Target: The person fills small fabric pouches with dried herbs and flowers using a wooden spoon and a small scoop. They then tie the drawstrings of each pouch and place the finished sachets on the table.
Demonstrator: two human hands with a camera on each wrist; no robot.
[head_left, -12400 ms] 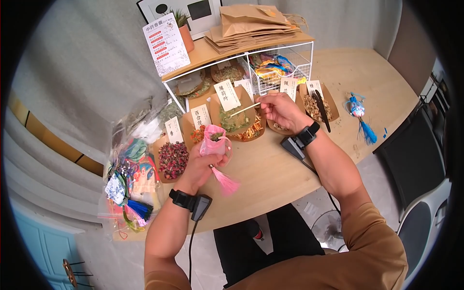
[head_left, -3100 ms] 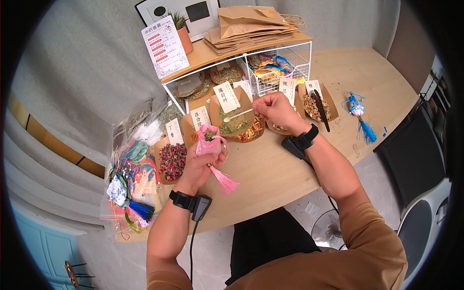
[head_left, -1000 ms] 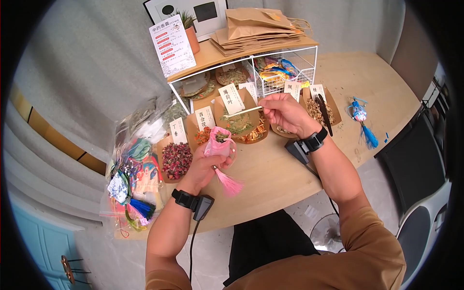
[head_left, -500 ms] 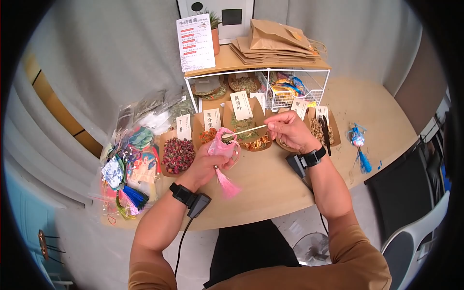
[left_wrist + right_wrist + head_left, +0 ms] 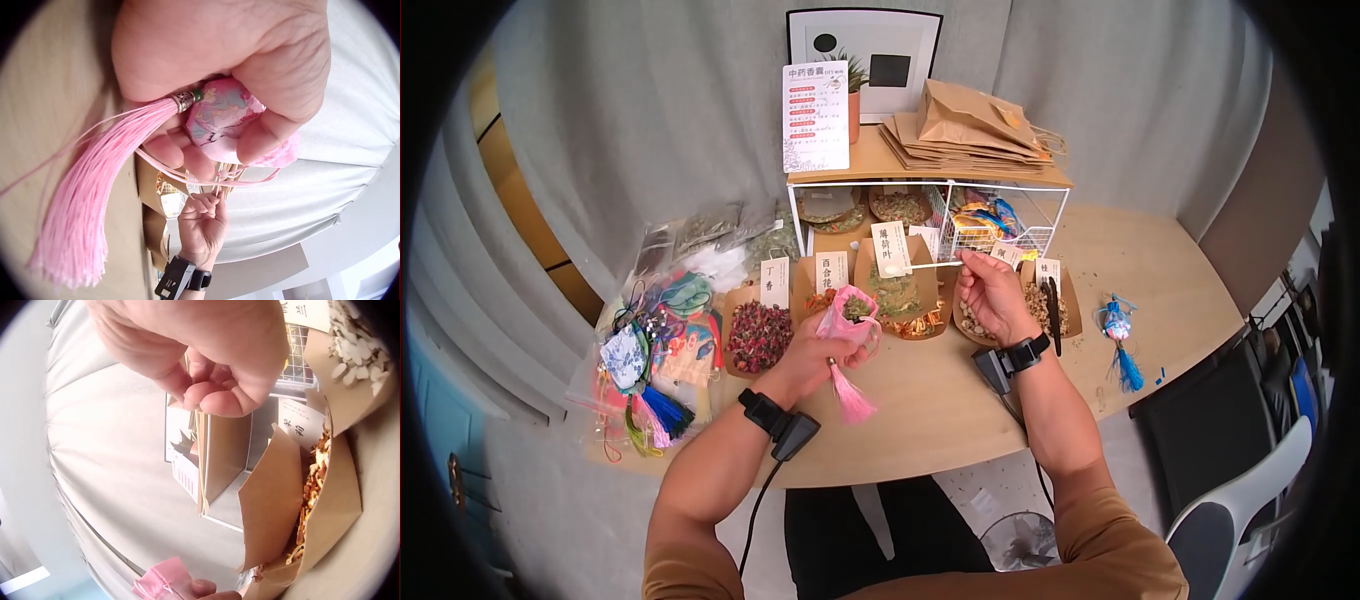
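Note:
My left hand (image 5: pixel 800 358) grips a small pink drawstring pouch (image 5: pixel 834 324), mouth up, with green dried leaves showing inside. A pink tassel (image 5: pixel 852 396) hangs below it; the left wrist view shows the thumb and fingers round the patterned pouch (image 5: pixel 215 122). My right hand (image 5: pixel 997 298) pinches the handle end of a thin, light-coloured spoon (image 5: pixel 932 265). The spoon's bowl end points left, overlapping the name card (image 5: pixel 890 245) of the green leaf tray (image 5: pixel 865 270) in the head view. In the right wrist view, the curled fingers hide the spoon.
Paper trays of dried rosebuds (image 5: pixel 760 335), orange shreds (image 5: pixel 918 326) and pale chips stand along the table. Black tongs (image 5: pixel 1054 315) lie on the right tray. Bagged sachets (image 5: pixel 630 358) lie left, a blue tasselled sachet (image 5: pixel 1117 322) right. A shelf (image 5: pixel 870 155) stands behind.
The spoon went from the leaf tray to over the pouch mouth half a second ago, and is now back up and right of the pouch. The head view has shifted.

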